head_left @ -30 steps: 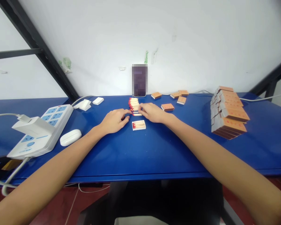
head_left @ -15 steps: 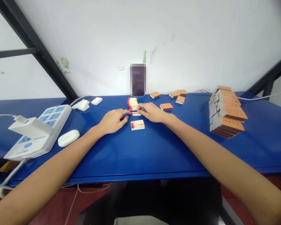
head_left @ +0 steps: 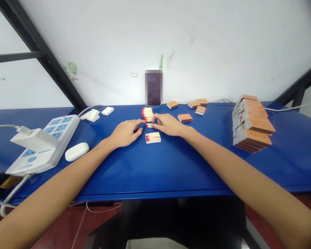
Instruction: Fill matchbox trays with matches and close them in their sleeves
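A loose pile of red-headed matches (head_left: 147,113) lies on the blue table before me. Just nearer, a few separated matches (head_left: 149,125) lie side by side between my hands. My left hand (head_left: 126,133) rests on the table, index finger stretched to the red heads, thumb apart. From the other side, my right hand (head_left: 167,123) has bent fingers and thumb closed at the plain ends of those few, partly hiding them. Closer to me sits an open white matchbox tray (head_left: 153,141) with matches in it, heads to the left.
A tall stack of matchboxes (head_left: 252,124) stands at right; several loose matchboxes (head_left: 185,118) lie at the back. A phone (head_left: 153,88) leans on the wall. At left are a power strip (head_left: 52,145), a white oval case (head_left: 77,151) and white trays (head_left: 107,111).
My right fingers have slid slightly left over the few separated matches, covering more of their plain ends. My left hand holds nearly the same pose. The whole view has shifted slightly.
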A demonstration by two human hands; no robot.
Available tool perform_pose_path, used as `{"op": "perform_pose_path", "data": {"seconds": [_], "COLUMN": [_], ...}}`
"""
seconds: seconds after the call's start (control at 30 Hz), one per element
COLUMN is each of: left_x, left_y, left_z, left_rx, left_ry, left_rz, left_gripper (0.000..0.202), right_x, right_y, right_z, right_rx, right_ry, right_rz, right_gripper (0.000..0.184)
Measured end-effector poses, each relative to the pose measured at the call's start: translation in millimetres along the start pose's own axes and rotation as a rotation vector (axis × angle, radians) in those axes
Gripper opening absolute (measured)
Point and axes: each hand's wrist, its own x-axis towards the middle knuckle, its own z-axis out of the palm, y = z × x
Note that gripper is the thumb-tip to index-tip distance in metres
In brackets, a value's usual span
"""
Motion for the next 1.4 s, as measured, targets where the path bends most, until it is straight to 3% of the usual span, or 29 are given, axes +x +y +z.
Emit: {"op": "perform_pose_path", "data": {"seconds": [1.03, 1.23, 1.4], "left_x": [1.4, 2.0, 1.7], "left_y": [0.0, 1.5, 1.3], "left_z": [1.3, 0.7, 0.4], "left_rx": [0.026, 0.062, 0.064], "left_ry": [-0.031, -0.063, -0.058], "left_rz": [0.002, -0.014, -0.003], "left_gripper": [0.048, 0.047, 0.045], "right_x": [1.5, 3.9, 4.9], "right_y": [-8.3, -7.8, -7.3], "right_z": [1.1, 3.7, 4.2], "right_rx": [-0.072, -0.105, -0.114], "right_ry": [0.022, 0.049, 0.045], "right_rz": [0.074, 0.103, 0.104], "right_gripper": [0.017, 0.024, 0.018]}}
